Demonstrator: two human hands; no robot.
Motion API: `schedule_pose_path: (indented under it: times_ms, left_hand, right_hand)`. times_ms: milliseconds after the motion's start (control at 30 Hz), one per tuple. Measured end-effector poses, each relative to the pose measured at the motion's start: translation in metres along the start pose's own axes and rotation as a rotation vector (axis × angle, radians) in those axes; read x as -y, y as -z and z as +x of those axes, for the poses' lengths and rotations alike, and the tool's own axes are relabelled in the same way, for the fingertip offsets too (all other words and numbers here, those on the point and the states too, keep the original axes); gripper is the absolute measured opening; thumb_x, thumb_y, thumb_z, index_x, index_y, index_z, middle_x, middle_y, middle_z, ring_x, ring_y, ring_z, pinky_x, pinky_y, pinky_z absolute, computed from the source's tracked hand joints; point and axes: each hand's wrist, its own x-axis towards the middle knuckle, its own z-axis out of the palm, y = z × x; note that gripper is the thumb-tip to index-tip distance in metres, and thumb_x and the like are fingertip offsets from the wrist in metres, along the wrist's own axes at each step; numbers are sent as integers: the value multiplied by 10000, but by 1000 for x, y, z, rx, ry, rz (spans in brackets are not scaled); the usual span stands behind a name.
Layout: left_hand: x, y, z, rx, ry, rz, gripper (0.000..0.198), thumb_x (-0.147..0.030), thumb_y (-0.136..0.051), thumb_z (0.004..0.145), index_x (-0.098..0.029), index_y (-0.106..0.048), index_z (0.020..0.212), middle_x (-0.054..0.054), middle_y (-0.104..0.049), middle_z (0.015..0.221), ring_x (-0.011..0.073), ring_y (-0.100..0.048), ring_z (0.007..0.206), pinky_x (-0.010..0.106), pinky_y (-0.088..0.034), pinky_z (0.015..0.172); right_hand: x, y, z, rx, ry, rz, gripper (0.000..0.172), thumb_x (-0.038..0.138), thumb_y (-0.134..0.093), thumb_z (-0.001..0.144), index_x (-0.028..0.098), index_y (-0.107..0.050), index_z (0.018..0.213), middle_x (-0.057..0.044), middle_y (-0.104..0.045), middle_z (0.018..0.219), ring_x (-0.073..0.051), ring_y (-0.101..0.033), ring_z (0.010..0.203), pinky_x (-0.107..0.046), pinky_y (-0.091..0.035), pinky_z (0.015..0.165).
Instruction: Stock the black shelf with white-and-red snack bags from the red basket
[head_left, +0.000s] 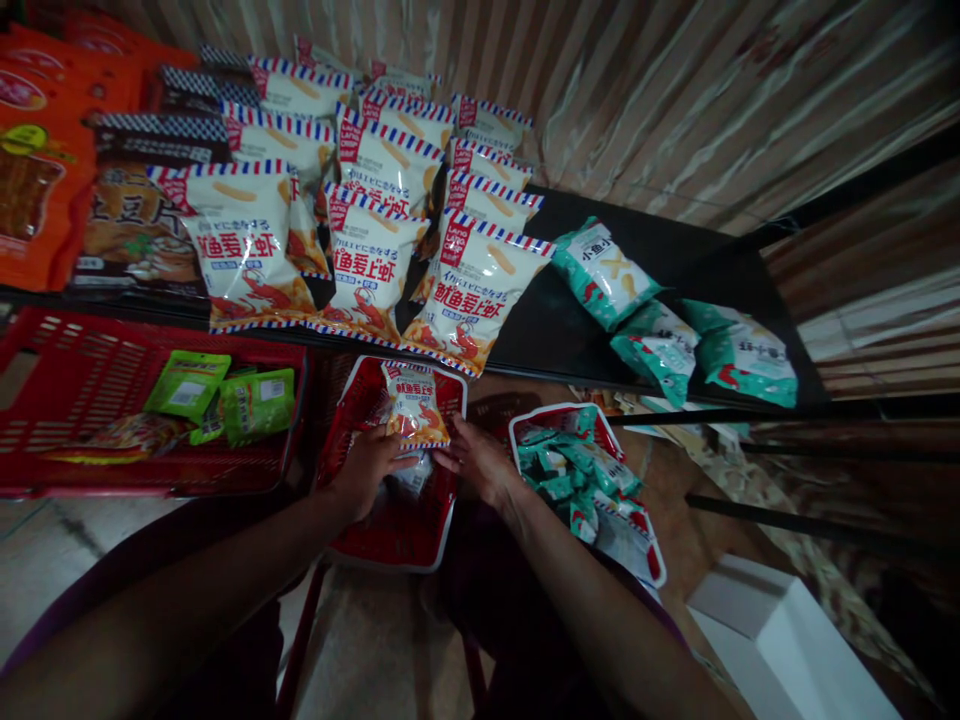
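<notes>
A white snack bag [416,408] with a red-and-blue striped edge is between my two hands, over a red basket with a white rim [448,530]. My left hand [369,468] grips its lower left side, fingers closed on it. At the lower right corner, my right hand [480,462] has its thumb and fingers around the edge. Below the bag, more clear and pale packaging [411,478] lies in the basket, partly hidden by my hands. Matching bags stand in rows on the black shelf just beyond, such as the front bag [480,290].
To the right, another basket [656,560] holds green snack bags [581,465]. More green bags [604,272] lie on the shelf [532,335]. Green packets [259,405] lie in a red basket [97,400] at left. Orange packs [37,170] stand far left; a white box [787,640] sits lower right.
</notes>
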Motion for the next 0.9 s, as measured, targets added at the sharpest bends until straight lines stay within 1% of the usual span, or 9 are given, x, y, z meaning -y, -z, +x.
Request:
schedule_pose_path:
  times_ms: [100, 167, 300, 467, 567, 667, 733, 800, 900]
  left_hand:
    - [6, 1, 5, -75, -37, 1, 333, -325, -691, 618, -155, -641, 901, 92, -678, 1055, 243, -590, 1059, 355, -474, 900]
    - [10, -1, 7, -94, -63, 35, 324, -306, -659, 646, -174, -637, 941, 71, -681, 1055, 227, -590, 1054, 346, -453, 914]
    - [15, -9, 6, -42, -108, 59, 323, -306, -627, 677, -187, -632, 977, 61, -691, 1028, 215, -609, 991, 342, -442, 900]
    - [13, -18, -2, 65, -93, 53, 306, -331, -665, 659, -164, -657, 916, 79, -697, 1001, 213, -617, 965, 332, -432, 898]
    - [11, -18, -1, 95, -33, 21, 322, -339, -688, 641, -156, -664, 905, 89, -696, 1016, 224, -608, 1014, 331, -436, 907]
    - [11, -15, 4, 14, 71, -60, 357, -385, -652, 684, -161, -655, 961, 88, -695, 1036, 209, -611, 1029, 322, -448, 907]
    - [10, -12, 10, -57, 118, -97, 374, -414, -618, 723, -160, -644, 996, 92, -700, 1016, 197, -634, 975, 320, -468, 877]
    - [9, -11, 14, -102, 141, -87, 351, -403, -599, 755, -147, -643, 991, 98, -705, 986, 187, -653, 910, 312, -487, 838]
    - [5, -11, 17, -131, 152, -46, 293, -353, -606, 767, -135, -651, 957, 99, -706, 964, 177, -660, 862, 295, -507, 786]
  right_hand:
    - [-6, -2, -4, 30, -42, 3, 203, 302, -774, 665, 197, -640, 777, -28, -688, 784, -139, -651, 718, -272, -527, 672]
    - [-11, -4, -7, 64, -82, -3, 225, 284, -797, 638, 181, -643, 766, -35, -695, 761, -133, -654, 695, -261, -524, 659]
    - [-18, -11, -10, 139, -119, 43, 285, 271, -833, 581, 160, -648, 766, -39, -710, 741, -117, -654, 655, -232, -515, 636]
    - [-19, -15, -10, 75, -62, 108, 280, 198, -859, 515, 168, -629, 671, 13, -674, 624, -85, -618, 573, -191, -494, 585]
    - [-18, -13, -9, 80, -19, 99, 277, 196, -858, 505, 168, -627, 656, 26, -654, 597, -76, -595, 542, -185, -474, 553]
    - [-19, -11, -9, 91, 5, 71, 275, 216, -854, 504, 164, -638, 665, 23, -656, 613, -74, -590, 544, -186, -465, 556]
    - [-20, -11, -9, 91, 14, 49, 281, 224, -855, 496, 166, -645, 673, 23, -662, 625, -74, -590, 542, -190, -461, 557]
    - [-21, -12, -10, 106, 21, 33, 293, 229, -860, 481, 167, -651, 676, 25, -664, 621, -72, -589, 542, -188, -458, 561]
    - [-20, -14, -11, 129, 28, 26, 297, 239, -864, 464, 165, -655, 662, 24, -669, 623, -77, -601, 567, -193, -466, 593]
